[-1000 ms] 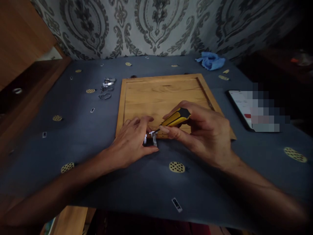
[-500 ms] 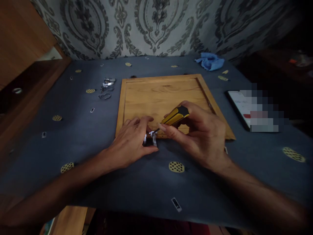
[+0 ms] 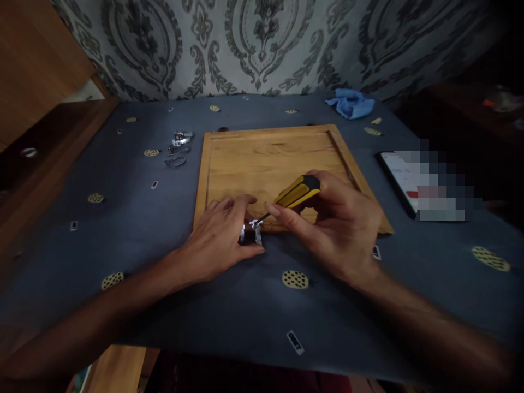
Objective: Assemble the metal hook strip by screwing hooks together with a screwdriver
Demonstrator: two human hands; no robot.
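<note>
A framed wooden panel (image 3: pixel 262 169) lies flat on the cloth-covered table. At its near edge is a small shiny metal fitting (image 3: pixel 256 232), partly hidden by my fingers; its exact kind I cannot make out. My left hand (image 3: pixel 219 234) rests over the panel's near left corner, thumb and forefinger curled around the fitting. In my right hand (image 3: pixel 344 224) is a yellow and black screwdriver (image 3: pixel 297 192), gripped by its handle and slanting down to the left. Its tip meets the fitting, where a screw, if any, is too small to see.
Several loose metal fittings (image 3: pixel 179 146) lie left of the panel. A phone (image 3: pixel 405 183) with a lit screen is at the right. Behind it sits a crumpled blue cloth (image 3: pixel 351 103). Patterned fabric (image 3: pixel 262 49) hangs along the table's back edge.
My right hand and the screwdriver handle have shifted slightly to the right, and the handle looks a little turned. The tip stays at the fitting. My left hand has not moved.
</note>
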